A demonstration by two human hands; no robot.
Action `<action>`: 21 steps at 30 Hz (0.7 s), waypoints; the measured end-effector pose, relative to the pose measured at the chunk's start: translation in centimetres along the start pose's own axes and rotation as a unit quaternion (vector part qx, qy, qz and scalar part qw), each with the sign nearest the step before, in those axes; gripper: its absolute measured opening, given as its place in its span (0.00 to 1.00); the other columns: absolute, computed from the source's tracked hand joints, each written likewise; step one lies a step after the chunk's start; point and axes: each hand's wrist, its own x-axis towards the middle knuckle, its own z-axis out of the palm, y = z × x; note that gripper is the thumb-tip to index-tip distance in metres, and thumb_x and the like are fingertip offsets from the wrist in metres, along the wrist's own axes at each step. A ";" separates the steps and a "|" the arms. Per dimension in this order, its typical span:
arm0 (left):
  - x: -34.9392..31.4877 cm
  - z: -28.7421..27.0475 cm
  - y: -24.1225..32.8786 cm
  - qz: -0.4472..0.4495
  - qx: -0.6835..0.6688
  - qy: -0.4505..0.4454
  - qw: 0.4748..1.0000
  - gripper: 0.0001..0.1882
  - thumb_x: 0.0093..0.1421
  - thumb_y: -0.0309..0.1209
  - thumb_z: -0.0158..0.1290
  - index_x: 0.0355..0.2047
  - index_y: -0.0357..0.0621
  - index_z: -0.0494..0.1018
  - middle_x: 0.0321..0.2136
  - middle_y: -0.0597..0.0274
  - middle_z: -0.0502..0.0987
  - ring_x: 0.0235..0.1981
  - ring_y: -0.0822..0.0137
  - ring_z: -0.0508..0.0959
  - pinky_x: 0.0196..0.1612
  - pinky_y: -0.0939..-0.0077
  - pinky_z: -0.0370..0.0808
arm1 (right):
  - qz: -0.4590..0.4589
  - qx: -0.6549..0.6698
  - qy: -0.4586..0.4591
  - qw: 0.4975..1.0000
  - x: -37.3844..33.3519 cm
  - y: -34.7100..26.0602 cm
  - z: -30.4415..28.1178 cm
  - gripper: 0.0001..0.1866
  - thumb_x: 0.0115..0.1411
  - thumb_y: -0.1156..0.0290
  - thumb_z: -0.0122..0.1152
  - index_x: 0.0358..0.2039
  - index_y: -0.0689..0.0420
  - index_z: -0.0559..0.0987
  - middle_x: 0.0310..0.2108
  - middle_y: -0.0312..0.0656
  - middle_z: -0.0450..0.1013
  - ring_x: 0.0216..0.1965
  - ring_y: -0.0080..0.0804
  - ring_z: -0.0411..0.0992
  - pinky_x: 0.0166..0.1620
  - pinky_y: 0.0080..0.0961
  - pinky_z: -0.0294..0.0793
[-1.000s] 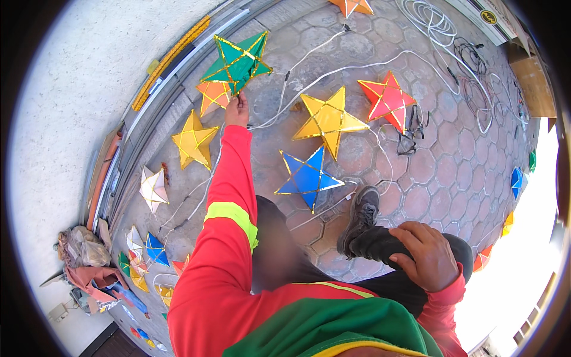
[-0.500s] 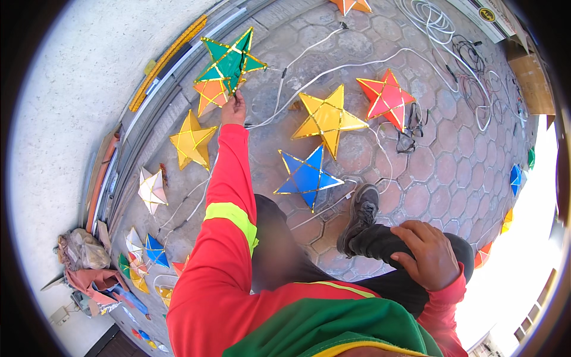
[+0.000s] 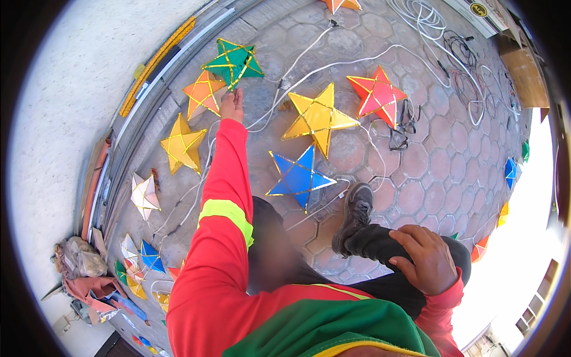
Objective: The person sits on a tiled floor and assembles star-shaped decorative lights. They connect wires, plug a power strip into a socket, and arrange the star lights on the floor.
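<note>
My left hand (image 3: 232, 106) is stretched out at the lower tip of a green star lantern (image 3: 235, 62) with gold trim. Its fingers look extended; whether they still touch that tip I cannot tell. Partly under the green star's edge lies an orange star lantern (image 3: 202, 94). Closer to me are a yellow-orange star lantern (image 3: 182, 144) and a white one (image 3: 144, 195). Right of my left arm lie a large yellow star lantern (image 3: 318, 119), a blue one (image 3: 301, 178) and a red one (image 3: 377, 96). My right hand (image 3: 423, 259) rests open on my bent knee, holding nothing.
White cable (image 3: 333, 65) winds between the stars to a coil (image 3: 425, 18) at the far right. Dark cords lie beside the red star. A cardboard box (image 3: 523, 77) stands far right. Long bars (image 3: 169, 62) line the left wall; crumpled bags (image 3: 83, 259) and more small stars sit lower left.
The green star has come down from my left hand's pinch to lie flatter, uncovering more of the orange star. My left fingers have straightened. The right hand stays on the knee.
</note>
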 end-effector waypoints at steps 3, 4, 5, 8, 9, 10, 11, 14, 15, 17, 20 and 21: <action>0.4 -0.5 -1.4 0.035 0.172 0.036 0.984 0.12 0.60 0.17 0.49 0.45 0.34 0.69 0.48 0.43 0.75 0.44 0.54 0.80 0.46 0.65 0.80 | 0.001 0.006 0.001 1.000 -0.2 0.0 0.0 0.24 0.49 0.68 0.69 0.48 0.58 0.77 0.44 0.45 0.74 0.45 0.46 0.73 0.47 0.39 0.72; 0.5 -1.0 -1.9 0.086 0.353 0.020 0.932 0.11 0.59 0.20 0.50 0.44 0.37 0.71 0.45 0.45 0.77 0.42 0.54 0.80 0.45 0.64 0.79 | 0.002 0.002 -0.003 1.000 -0.2 0.0 0.0 0.24 0.49 0.68 0.69 0.48 0.59 0.77 0.44 0.45 0.74 0.45 0.46 0.73 0.47 0.39 0.72; 0.3 -1.5 -2.5 0.139 0.522 -0.012 0.841 0.10 0.59 0.22 0.52 0.42 0.39 0.74 0.42 0.47 0.79 0.41 0.55 0.81 0.44 0.64 0.79 | -0.004 0.009 0.004 1.000 -0.2 0.0 -0.1 0.24 0.50 0.67 0.68 0.48 0.59 0.77 0.44 0.45 0.74 0.45 0.46 0.73 0.47 0.39 0.72; -0.5 -2.9 -4.1 0.207 0.750 -0.094 0.621 0.10 0.59 0.23 0.52 0.41 0.42 0.78 0.35 0.53 0.82 0.37 0.60 0.83 0.41 0.67 0.78 | -0.009 0.006 0.006 1.000 -0.1 0.0 0.0 0.23 0.50 0.67 0.68 0.47 0.59 0.77 0.44 0.45 0.74 0.45 0.46 0.73 0.47 0.38 0.72; -0.9 -3.2 -4.8 0.195 0.791 -0.115 0.568 0.11 0.59 0.23 0.51 0.41 0.42 0.78 0.32 0.55 0.82 0.36 0.63 0.83 0.40 0.69 0.79 | -0.009 0.004 0.005 1.000 0.0 0.1 0.0 0.23 0.50 0.66 0.68 0.47 0.59 0.77 0.44 0.45 0.74 0.45 0.46 0.73 0.47 0.38 0.72; -1.3 -3.3 -5.2 0.197 0.787 -0.117 0.573 0.10 0.60 0.24 0.52 0.41 0.43 0.79 0.33 0.54 0.82 0.35 0.62 0.83 0.40 0.68 0.78 | -0.007 -0.003 -0.001 1.000 0.1 0.2 0.1 0.23 0.50 0.66 0.68 0.47 0.59 0.77 0.44 0.45 0.74 0.45 0.46 0.73 0.47 0.38 0.72; -1.7 -3.4 -5.6 0.177 0.789 -0.115 0.577 0.10 0.60 0.25 0.52 0.41 0.44 0.79 0.34 0.53 0.82 0.34 0.62 0.83 0.39 0.68 0.78 | -0.011 -0.004 0.005 1.000 0.2 0.3 0.2 0.24 0.50 0.66 0.69 0.48 0.58 0.77 0.44 0.44 0.74 0.44 0.45 0.73 0.46 0.38 0.73; -3.0 -3.0 -5.9 0.134 0.819 -0.130 0.543 0.10 0.60 0.28 0.53 0.41 0.45 0.79 0.34 0.52 0.83 0.32 0.59 0.84 0.40 0.65 0.77 | -0.011 -0.016 0.005 1.000 0.4 0.6 0.4 0.25 0.49 0.67 0.70 0.48 0.56 0.77 0.43 0.41 0.73 0.43 0.42 0.73 0.45 0.37 0.73; -3.4 -2.7 -5.8 0.120 0.831 -0.134 0.526 0.10 0.60 0.30 0.54 0.41 0.45 0.79 0.34 0.52 0.83 0.32 0.58 0.84 0.40 0.64 0.77 | -0.008 -0.017 0.004 1.000 0.4 0.7 0.4 0.25 0.49 0.67 0.70 0.48 0.56 0.77 0.43 0.41 0.73 0.43 0.42 0.73 0.45 0.38 0.73; -4.5 -2.1 -5.8 0.113 0.857 -0.140 0.483 0.10 0.60 0.32 0.56 0.41 0.46 0.78 0.33 0.52 0.83 0.32 0.56 0.84 0.41 0.62 0.77 | -0.004 -0.018 0.005 1.000 0.4 0.9 0.4 0.24 0.49 0.66 0.70 0.48 0.56 0.77 0.42 0.41 0.73 0.43 0.42 0.73 0.45 0.38 0.72; -5.6 -0.8 -5.9 0.063 0.863 -0.130 0.485 0.14 0.57 0.37 0.59 0.43 0.47 0.78 0.40 0.50 0.81 0.41 0.50 0.81 0.45 0.56 0.76 | 0.006 -0.012 0.013 1.000 0.5 1.3 0.5 0.23 0.50 0.66 0.70 0.48 0.55 0.78 0.42 0.41 0.74 0.43 0.42 0.73 0.45 0.38 0.72; -6.0 -0.4 -6.0 0.034 0.857 -0.120 0.499 0.16 0.56 0.38 0.61 0.44 0.48 0.77 0.43 0.49 0.80 0.45 0.47 0.80 0.46 0.53 0.76 | 0.010 -0.010 0.013 1.000 0.5 1.4 0.5 0.23 0.50 0.66 0.70 0.48 0.55 0.78 0.42 0.41 0.74 0.43 0.42 0.73 0.46 0.38 0.73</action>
